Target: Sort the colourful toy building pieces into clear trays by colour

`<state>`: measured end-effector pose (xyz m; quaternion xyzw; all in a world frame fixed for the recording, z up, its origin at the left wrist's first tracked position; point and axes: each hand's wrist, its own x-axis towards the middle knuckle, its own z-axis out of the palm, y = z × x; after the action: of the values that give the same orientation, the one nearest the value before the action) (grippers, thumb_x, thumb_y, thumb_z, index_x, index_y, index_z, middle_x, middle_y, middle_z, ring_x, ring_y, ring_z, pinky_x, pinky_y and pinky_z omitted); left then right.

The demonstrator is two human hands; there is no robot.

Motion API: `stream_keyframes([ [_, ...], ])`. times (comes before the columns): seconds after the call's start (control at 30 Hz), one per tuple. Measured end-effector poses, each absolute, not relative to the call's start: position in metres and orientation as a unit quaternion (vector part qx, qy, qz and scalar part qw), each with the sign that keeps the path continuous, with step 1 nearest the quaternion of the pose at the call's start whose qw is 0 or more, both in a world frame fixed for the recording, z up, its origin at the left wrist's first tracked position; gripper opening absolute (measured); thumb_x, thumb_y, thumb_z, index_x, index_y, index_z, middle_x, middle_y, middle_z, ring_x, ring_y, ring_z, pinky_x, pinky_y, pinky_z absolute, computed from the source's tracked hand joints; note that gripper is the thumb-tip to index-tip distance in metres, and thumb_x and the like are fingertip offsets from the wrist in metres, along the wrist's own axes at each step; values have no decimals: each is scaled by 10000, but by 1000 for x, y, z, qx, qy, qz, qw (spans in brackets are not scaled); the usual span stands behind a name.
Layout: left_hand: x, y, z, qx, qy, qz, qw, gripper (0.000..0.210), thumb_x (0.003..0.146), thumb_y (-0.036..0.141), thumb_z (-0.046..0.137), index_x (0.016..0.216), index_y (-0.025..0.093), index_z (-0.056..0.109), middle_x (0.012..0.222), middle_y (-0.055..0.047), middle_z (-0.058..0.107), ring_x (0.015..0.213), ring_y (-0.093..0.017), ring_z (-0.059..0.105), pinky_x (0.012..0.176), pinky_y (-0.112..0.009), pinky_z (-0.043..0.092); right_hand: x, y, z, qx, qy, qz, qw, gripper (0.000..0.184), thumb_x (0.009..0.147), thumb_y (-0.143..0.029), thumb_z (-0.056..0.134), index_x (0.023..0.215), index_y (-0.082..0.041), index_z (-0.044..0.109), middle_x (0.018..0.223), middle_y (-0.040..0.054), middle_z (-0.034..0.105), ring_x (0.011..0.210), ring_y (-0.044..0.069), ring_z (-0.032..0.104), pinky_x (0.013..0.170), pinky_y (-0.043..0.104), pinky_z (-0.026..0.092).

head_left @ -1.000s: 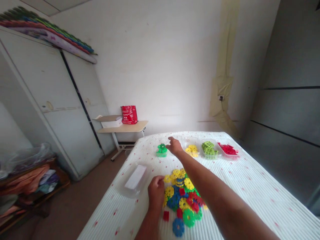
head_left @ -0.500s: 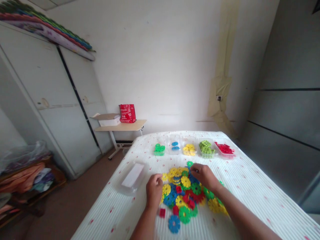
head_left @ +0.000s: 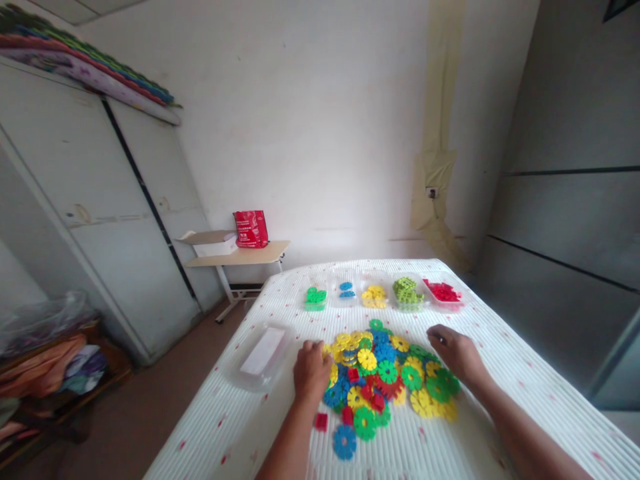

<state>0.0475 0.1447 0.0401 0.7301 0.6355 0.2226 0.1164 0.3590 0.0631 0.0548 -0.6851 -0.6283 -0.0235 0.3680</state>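
A mixed pile of flower-shaped plastic discs (head_left: 387, 371) in yellow, blue, green and red lies on the table in front of me. My left hand (head_left: 313, 370) rests at the pile's left edge beside yellow discs, its fingers curled; whatever they may hold is hidden. To the right of the pile, my right hand (head_left: 456, 353) hovers near green discs (head_left: 443, 385). Its fingers are bent in toward the thumb, and I cannot make out anything between them. Small red square blocks (head_left: 377, 402) lie among the discs, with one red block (head_left: 321, 422) apart near my left wrist.
Along the far side stand clear boxes with green pieces (head_left: 315, 297), blue discs (head_left: 347, 291), yellow discs (head_left: 374, 296), lime pieces (head_left: 407, 291) and red pieces (head_left: 443, 291). A clear tray (head_left: 263, 357) lies at left. Behind it, a side table (head_left: 260, 253) bears a red bag (head_left: 251, 229).
My right hand has moved right, from over the pile's top to beyond its right side, uncovering discs there. My left hand stays by the left edge. The view has shifted slightly.
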Motion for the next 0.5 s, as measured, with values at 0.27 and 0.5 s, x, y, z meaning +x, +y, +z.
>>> stream_keyframes([
  [0.27, 41, 149, 33, 670, 635, 328, 198, 197, 713, 163, 496, 873, 202, 604, 826, -37, 654, 802, -176, 597, 696, -246, 415, 357, 66, 47, -687, -641, 2, 342, 251, 772, -330, 385, 754, -201, 601, 725, 29, 651, 648, 167, 593, 616, 253, 418],
  [0.5, 45, 171, 36, 637, 563, 426, 309, 293, 723, 229, 480, 951, 122, 630, 840, -54, 709, 752, -167, 649, 632, -215, 478, 349, 66, 48, -694, -643, 20, 324, 231, 772, -303, 382, 747, -206, 589, 732, 19, 642, 670, 164, 588, 632, 252, 412],
])
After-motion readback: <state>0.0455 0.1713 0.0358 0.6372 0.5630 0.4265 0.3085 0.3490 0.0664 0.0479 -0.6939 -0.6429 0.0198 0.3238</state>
